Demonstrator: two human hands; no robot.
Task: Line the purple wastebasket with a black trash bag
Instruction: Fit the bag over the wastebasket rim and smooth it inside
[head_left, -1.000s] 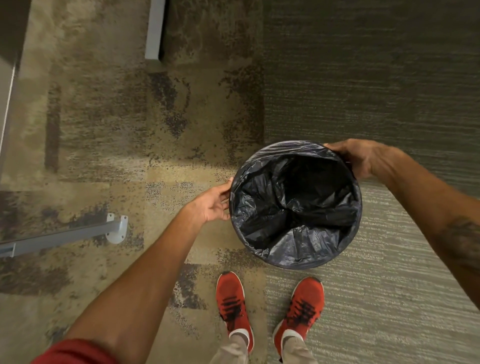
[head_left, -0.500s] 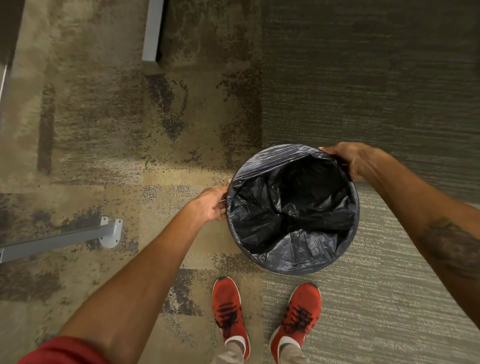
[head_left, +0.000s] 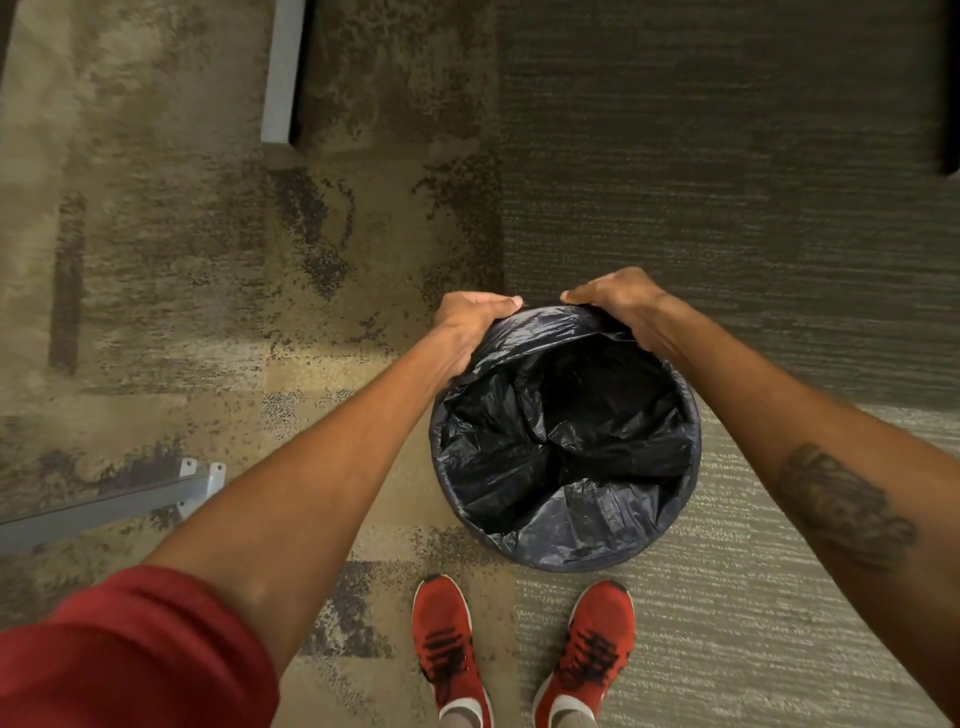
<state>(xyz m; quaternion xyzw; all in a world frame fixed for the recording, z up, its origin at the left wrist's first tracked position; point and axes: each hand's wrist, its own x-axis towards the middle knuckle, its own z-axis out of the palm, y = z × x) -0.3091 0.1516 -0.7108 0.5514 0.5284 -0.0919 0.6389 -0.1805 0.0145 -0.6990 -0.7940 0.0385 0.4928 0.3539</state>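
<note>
Both hands are gripping the bag (head_left: 566, 457) at the far rim of the basket (head_left: 693, 467).

The bag is sitting inside the basket, its black plastic crumpling down into the well and folding over the rim all the way round, so that the basket's own colour is hardly showing. The basket is standing on the carpet (head_left: 727, 182), just in front of two red shoes (head_left: 447, 654). The left hand (head_left: 467, 319) is curling its fingers closed over the far-left edge of the bag, and the right hand (head_left: 618, 301) is doing the same at the far-right edge; the two hands are lying near each other but apart. A red sleeve (head_left: 130, 654) is filling the near left corner, and grey metal legs (head_left: 104, 506) are resting on the carpet to the left.
</note>
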